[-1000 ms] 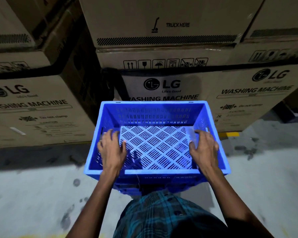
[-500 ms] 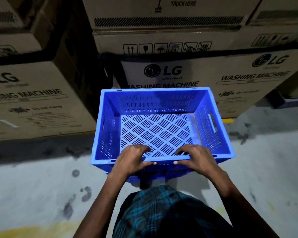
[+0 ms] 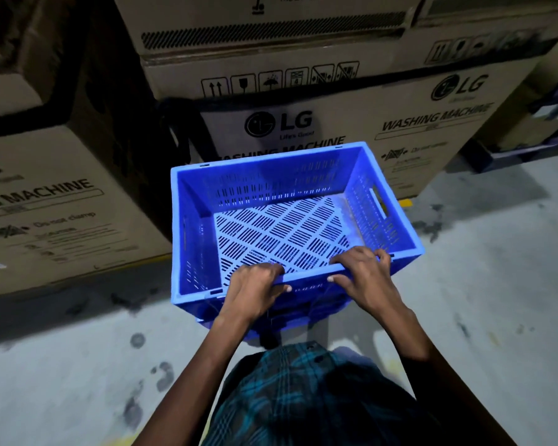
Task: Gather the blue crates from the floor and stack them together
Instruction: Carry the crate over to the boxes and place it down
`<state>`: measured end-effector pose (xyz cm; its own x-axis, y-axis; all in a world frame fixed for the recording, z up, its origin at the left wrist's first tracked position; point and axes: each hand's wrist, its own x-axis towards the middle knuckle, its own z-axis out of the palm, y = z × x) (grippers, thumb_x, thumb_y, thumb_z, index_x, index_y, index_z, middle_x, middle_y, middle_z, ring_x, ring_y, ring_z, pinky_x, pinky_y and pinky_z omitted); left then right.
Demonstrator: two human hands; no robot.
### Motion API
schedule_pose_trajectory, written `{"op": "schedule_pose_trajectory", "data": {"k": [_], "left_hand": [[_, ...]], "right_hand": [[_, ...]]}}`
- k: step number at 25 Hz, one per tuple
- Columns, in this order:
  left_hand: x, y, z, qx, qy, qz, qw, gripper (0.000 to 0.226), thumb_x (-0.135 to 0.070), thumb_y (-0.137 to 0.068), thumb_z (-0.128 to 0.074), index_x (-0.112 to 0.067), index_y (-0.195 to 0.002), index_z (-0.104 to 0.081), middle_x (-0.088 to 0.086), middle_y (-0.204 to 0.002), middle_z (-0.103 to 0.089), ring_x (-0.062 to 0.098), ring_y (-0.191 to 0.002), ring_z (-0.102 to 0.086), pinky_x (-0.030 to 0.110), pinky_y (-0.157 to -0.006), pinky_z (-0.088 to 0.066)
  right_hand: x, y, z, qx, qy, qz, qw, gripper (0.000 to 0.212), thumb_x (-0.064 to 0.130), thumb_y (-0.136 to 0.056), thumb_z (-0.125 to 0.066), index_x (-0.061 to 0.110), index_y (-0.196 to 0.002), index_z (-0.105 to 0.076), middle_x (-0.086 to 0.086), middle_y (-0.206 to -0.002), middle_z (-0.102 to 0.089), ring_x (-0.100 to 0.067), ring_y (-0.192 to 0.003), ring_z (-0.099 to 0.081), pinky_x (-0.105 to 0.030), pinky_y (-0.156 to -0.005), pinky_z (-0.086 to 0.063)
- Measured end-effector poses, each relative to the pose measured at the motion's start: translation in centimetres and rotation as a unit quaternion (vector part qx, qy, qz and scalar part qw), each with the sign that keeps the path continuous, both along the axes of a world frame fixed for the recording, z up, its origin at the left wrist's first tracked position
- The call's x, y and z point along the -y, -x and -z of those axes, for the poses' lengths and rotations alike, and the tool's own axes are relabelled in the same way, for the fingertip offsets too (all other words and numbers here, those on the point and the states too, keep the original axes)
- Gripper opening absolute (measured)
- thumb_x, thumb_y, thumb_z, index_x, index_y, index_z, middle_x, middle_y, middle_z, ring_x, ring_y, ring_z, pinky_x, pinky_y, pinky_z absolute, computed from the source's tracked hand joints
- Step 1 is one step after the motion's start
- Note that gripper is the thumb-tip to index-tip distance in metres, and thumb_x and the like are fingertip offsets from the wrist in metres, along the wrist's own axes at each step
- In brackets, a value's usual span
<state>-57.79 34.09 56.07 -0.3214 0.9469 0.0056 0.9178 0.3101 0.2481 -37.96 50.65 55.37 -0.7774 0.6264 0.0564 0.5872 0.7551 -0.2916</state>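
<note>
A blue slotted plastic crate (image 3: 271,185) sits in front of me, empty, its open top facing up. More blue plastic (image 3: 290,317) shows under its near edge; whether this is a second crate I cannot tell. My left hand (image 3: 255,288) grips the crate's near rim, fingers curled over the inside and thumb on the outer face. My right hand (image 3: 363,272) grips the same rim further right, in the same way. The crate is turned slightly, its right end closer to me.
Large cardboard washing-machine boxes (image 3: 303,101) are stacked just behind the crate, and another stack (image 3: 52,204) stands to the left. The grey concrete floor (image 3: 483,300) carries dark stains. My checked shirt (image 3: 303,397) fills the bottom centre.
Both hands left the crate's side walls and came to grip its near rim. The crate has since turned slightly and the view has dropped closer to it.
</note>
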Motion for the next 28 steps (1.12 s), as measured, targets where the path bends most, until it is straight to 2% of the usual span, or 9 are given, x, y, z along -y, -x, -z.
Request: {"op": "schedule_pose_trajectory", "data": {"k": [2,6,8,12,15,19,24,28], "left_hand": [[0.5,-0.5,-0.4,-0.018,-0.028,-0.047,0.998,0.035,-0.054,-0.083,-0.068,-0.022,-0.097,-0.066,0.000,-0.095,-0.074,0.025,-0.093,-0.069,0.032,-0.073,-0.046],[0.0,-1.4,-0.6,-0.033,-0.049,-0.098,0.993,0.036,-0.054,-0.074,-0.076,-0.020,-0.085,-0.068,0.001,-0.079,-0.074,0.026,-0.075,-0.070,0.030,-0.063,-0.045],[-0.3,-2.4,-0.3,-0.031,-0.045,-0.127,0.990,0.034,-0.050,-0.074,-0.077,-0.019,-0.084,-0.065,0.001,-0.079,-0.073,0.026,-0.076,-0.069,0.032,-0.066,-0.043],[0.2,-5.5,0.8,-0.053,-0.065,-0.181,0.980,0.020,-0.033,-0.079,-0.073,-0.020,-0.091,-0.065,0.001,-0.084,-0.072,0.027,-0.086,-0.067,0.038,-0.076,-0.043],[1.1,-5.6,0.7,-0.044,-0.059,-0.186,0.980,0.017,-0.025,-0.081,-0.070,-0.015,-0.095,-0.067,0.008,-0.088,-0.071,0.031,-0.088,-0.066,0.039,-0.080,-0.048],[1.9,-4.0,0.0,-0.045,-0.022,-0.182,0.982,0.011,-0.025,-0.087,-0.065,-0.015,-0.084,-0.063,0.010,-0.086,-0.071,0.035,-0.087,-0.065,0.039,-0.073,-0.044],[1.7,-3.6,0.2,-0.037,-0.038,-0.182,0.982,0.011,-0.023,-0.089,-0.066,-0.014,-0.085,-0.063,0.010,-0.086,-0.071,0.036,-0.085,-0.064,0.036,-0.070,-0.039],[2.0,-2.7,0.8,-0.002,-0.051,-0.149,0.988,0.023,-0.025,-0.090,-0.066,-0.017,-0.074,-0.052,0.009,-0.076,-0.068,0.034,-0.076,-0.062,0.037,-0.068,-0.039]], "right_hand": [[-0.4,-0.5,0.3,-0.020,0.015,-0.010,1.000,0.027,0.041,-0.084,-0.068,0.030,-0.108,-0.068,0.007,-0.105,-0.066,-0.021,-0.114,-0.056,-0.034,-0.094,-0.019],[-1.9,0.0,0.2,0.009,0.012,-0.037,0.999,0.025,0.041,-0.089,-0.065,0.026,-0.109,-0.067,0.003,-0.103,-0.065,-0.023,-0.112,-0.051,-0.031,-0.086,-0.015],[-2.2,-0.1,-0.1,0.015,0.014,-0.038,0.999,0.028,0.042,-0.090,-0.063,0.025,-0.112,-0.066,0.002,-0.107,-0.065,-0.024,-0.113,-0.050,-0.031,-0.086,-0.015],[-1.8,-0.5,-0.7,0.034,0.013,-0.056,0.998,0.036,0.044,-0.092,-0.060,0.029,-0.125,-0.060,0.003,-0.120,-0.063,-0.023,-0.124,-0.045,-0.040,-0.098,-0.022],[-1.3,-0.6,-0.5,0.029,0.015,-0.066,0.997,0.033,0.037,-0.094,-0.057,0.026,-0.125,-0.060,0.000,-0.121,-0.063,-0.025,-0.123,-0.043,-0.039,-0.098,-0.020],[-0.5,0.0,-0.3,0.007,0.062,-0.056,0.996,0.029,0.029,-0.096,-0.054,0.022,-0.123,-0.063,-0.002,-0.119,-0.066,-0.026,-0.120,-0.044,-0.034,-0.088,-0.015],[-0.5,0.6,-0.2,0.025,0.056,-0.039,0.997,0.027,0.027,-0.096,-0.051,0.022,-0.120,-0.062,-0.002,-0.116,-0.065,-0.026,-0.118,-0.041,-0.040,-0.094,-0.020],[-1.0,0.6,0.1,0.039,0.050,-0.047,0.997,0.024,0.030,-0.095,-0.052,0.025,-0.117,-0.062,0.001,-0.120,-0.063,-0.025,-0.121,-0.039,-0.042,-0.096,-0.021]]}}
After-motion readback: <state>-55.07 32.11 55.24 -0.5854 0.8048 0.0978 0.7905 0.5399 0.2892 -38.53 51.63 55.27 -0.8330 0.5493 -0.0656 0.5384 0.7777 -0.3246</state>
